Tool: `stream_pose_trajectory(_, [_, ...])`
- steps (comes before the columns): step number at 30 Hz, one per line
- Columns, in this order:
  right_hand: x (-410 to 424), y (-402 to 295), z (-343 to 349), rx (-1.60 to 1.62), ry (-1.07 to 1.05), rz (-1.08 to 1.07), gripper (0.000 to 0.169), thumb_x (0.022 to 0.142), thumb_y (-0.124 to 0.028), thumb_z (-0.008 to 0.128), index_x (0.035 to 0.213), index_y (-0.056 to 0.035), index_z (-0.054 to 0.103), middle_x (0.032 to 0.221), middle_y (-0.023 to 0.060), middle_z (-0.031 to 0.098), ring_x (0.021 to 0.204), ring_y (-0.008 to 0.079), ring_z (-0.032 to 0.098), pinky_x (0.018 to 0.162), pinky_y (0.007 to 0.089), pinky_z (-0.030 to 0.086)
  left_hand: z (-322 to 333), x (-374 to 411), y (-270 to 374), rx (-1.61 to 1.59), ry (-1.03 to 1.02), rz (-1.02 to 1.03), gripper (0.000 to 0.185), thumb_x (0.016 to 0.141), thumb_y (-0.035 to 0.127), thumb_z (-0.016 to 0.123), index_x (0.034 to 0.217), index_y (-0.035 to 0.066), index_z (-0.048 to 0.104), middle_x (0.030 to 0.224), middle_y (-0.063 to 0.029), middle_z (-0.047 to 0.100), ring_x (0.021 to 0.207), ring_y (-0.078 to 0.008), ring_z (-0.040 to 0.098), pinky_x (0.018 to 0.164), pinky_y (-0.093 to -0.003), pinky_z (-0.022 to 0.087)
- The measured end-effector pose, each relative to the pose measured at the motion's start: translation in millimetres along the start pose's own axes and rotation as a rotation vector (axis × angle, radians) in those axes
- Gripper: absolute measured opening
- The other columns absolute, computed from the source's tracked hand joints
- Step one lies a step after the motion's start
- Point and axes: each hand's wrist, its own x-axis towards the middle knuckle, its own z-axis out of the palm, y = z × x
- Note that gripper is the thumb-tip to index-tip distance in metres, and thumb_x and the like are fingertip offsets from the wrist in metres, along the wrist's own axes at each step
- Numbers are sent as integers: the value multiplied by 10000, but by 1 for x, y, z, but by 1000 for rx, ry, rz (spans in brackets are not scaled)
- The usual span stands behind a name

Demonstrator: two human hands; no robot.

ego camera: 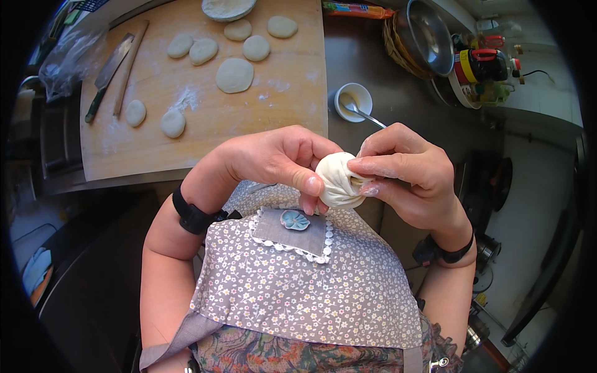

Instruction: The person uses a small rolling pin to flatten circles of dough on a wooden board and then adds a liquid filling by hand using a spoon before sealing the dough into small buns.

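A round, pleated dough bun point(336, 182) is held between my two hands, above the chest of the flowered apron. My left hand point(289, 161) cradles its left side, thumb on the pleats and fingers beneath. With thumb and fingertips, my right hand point(403, 175) pinches the dough edge at the bun's right side, where a small opening shows some filling. On the floured wooden board point(154, 158) beyond lie a wide flat dough round point(234, 75) and several smaller dough discs point(173, 123). A white bowl point(340, 111) with a metal spoon point(366, 114) stands just past my right hand.
A cleaver point(109, 70) and a wooden rolling pin point(131, 67) lie at the board's left, near a clear plastic bag point(70, 63). A bowl of flour point(228, 8) sits at the far edge. Right of the board are a metal basin point(430, 37) and several bottles point(489, 64).
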Motion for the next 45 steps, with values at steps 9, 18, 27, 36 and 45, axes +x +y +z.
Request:
stream_pose_trajectory(9, [-1,-6,6,72,62,57,399,704,121,733,1080,-10,709,962,114,645,844,202,664,721,285,547,1,-3,5,35,22,35,587,890,272,744,1312,-61,506,1085,-135,677,898,-175,699,778,-272,588])
stream_pose_trajectory(18, [8,-17,1,-99,-40,-28,243,678,77,775,896,-14,723,833,96,652,688,211,652,596,281,520,1,1,2,22,-74,-51,557,909,298,720,1284,-62,524,1025,-132,695,840,-162,710,725,-262,590])
stream_pose_trajectory(27, [23,-19,-6,-222,-83,-191,215,687,25,788,877,-26,701,840,85,656,759,243,646,647,314,504,-6,5,-2,22,-78,-15,584,912,334,711,1312,-45,519,1048,-124,692,898,-160,699,765,-271,589])
stream_pose_trajectory(36, [13,-16,-4,-193,72,-108,373,711,17,789,1067,-31,690,879,107,665,737,230,645,624,302,518,23,5,-11,31,240,376,624,910,347,714,1379,-3,499,1177,-113,646,974,-167,666,803,-294,584])
stream_pose_trajectory(45, [30,-28,-16,-406,-248,-291,279,660,-18,772,925,-10,684,813,60,600,671,213,606,547,311,498,23,5,-13,90,178,208,521,950,370,656,1284,-20,566,1073,-109,687,894,-142,692,752,-261,592])
